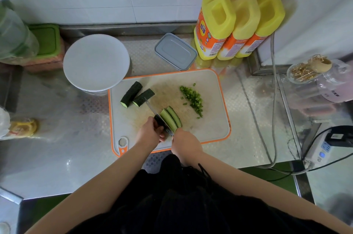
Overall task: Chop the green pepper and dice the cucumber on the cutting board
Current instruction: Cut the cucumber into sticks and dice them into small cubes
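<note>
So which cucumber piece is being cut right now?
The split dark green cucumber piece nearest the hands: the knife lies against it, cut face up. The two other chunks sit untouched farther back.

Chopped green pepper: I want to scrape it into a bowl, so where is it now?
In the head view, the chopped green pepper lies piled on the cutting board's right half, right of the knife and cucumber strips.

The steel countertop carries an orange-rimmed cutting board near its front edge, a white bowl and grey lidded box behind it, three yellow pump bottles (back right corner) and a green-lidded container at back left.
</note>
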{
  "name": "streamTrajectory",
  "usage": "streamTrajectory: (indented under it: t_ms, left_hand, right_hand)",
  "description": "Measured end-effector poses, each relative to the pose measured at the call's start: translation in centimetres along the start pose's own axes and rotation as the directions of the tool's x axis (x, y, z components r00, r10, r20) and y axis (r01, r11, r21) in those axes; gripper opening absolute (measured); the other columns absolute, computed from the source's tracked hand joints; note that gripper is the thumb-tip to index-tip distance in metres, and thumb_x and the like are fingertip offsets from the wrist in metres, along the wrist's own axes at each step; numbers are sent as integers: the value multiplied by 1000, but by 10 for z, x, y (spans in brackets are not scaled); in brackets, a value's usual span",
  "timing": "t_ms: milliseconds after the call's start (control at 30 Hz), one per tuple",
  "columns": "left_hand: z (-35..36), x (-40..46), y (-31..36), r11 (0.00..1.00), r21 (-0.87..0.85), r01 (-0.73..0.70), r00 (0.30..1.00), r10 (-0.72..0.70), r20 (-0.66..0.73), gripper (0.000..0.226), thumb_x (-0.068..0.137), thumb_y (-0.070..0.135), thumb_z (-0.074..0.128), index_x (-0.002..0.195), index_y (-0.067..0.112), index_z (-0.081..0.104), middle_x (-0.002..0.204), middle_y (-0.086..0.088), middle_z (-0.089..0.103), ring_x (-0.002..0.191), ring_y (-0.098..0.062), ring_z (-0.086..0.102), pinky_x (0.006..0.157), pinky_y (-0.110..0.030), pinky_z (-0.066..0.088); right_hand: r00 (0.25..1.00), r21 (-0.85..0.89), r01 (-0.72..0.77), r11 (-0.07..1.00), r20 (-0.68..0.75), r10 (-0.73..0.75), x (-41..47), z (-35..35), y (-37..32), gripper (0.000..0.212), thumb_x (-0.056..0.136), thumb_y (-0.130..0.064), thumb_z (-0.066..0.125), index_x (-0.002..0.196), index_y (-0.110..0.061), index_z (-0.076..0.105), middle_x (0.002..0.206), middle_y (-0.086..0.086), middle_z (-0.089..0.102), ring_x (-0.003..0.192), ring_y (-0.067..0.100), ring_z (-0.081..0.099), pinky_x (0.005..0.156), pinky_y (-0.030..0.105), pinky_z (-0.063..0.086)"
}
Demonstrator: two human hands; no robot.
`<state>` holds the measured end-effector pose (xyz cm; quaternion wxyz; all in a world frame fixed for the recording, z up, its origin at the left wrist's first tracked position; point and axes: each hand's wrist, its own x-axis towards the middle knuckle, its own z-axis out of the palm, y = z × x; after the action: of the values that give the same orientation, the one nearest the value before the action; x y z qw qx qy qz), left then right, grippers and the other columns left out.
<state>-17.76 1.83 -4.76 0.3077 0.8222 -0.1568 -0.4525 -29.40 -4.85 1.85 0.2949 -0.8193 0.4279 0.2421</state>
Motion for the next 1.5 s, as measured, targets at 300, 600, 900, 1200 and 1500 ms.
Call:
streamTrajectory:
  t_ms: [300, 600, 900, 1200, 1500]
  left_hand:
    - [1, 0, 5, 999, 11, 38, 999, -38, -8, 22, 90, 2, 48, 78, 18, 38, 66, -5, 60, 61, -24, 50, 67, -46, 54]
    - [1, 1, 4, 999, 17, 43, 999, -43, -3, 16, 94, 16, 51, 82, 18, 41, 74, -14, 63, 65, -30, 56, 69, -53, 56]
    - [2, 0, 8, 997, -39, 63, 998, -64, -17, 13, 97, 11, 48, 85, 14, 42, 72, -10, 62, 59, -24, 55, 64, -45, 56]
    - [1, 0, 9, 995, -78, 64, 998, -64, -2, 18, 98, 17, 51, 84, 13, 40, 61, -10, 64, 57, -27, 62, 65, -46, 56]
    - [0, -1, 7, 994, -100, 52, 999, -51, 12, 14, 98, 14, 50, 87, 14, 41, 65, -11, 62, 58, -25, 57, 58, -36, 49]
  right_hand:
    - [1000, -37, -20, 999, 13, 21, 3, 4, -3, 33, 94, -5, 42, 126, -1, 40, 111, 15, 64, 102, 30, 63, 80, 36, 50]
    - [1000, -25, -4, 1000, -1, 4, 2, 4, 0, 25, 96, -10, 42, 121, -4, 43, 110, 14, 64, 101, 30, 63, 78, 35, 48]
    - [1000, -95, 8, 995, 11, -7, -7, 5, 15, 48, 97, -13, 43, 142, -5, 29, 124, 11, 58, 113, 28, 57, 91, 36, 46]
    - [1000, -21, -4, 1000, 10, 4, -11, 1, 30, 28, 99, -20, 40, 125, -13, 40, 113, 10, 62, 104, 29, 61, 85, 39, 49]
    - [994, 37, 102, 994, 21, -103, -24, -4, 38, 54, 97, -20, 38, 146, -39, 24, 110, 7, 63, 102, 26, 60, 84, 37, 47]
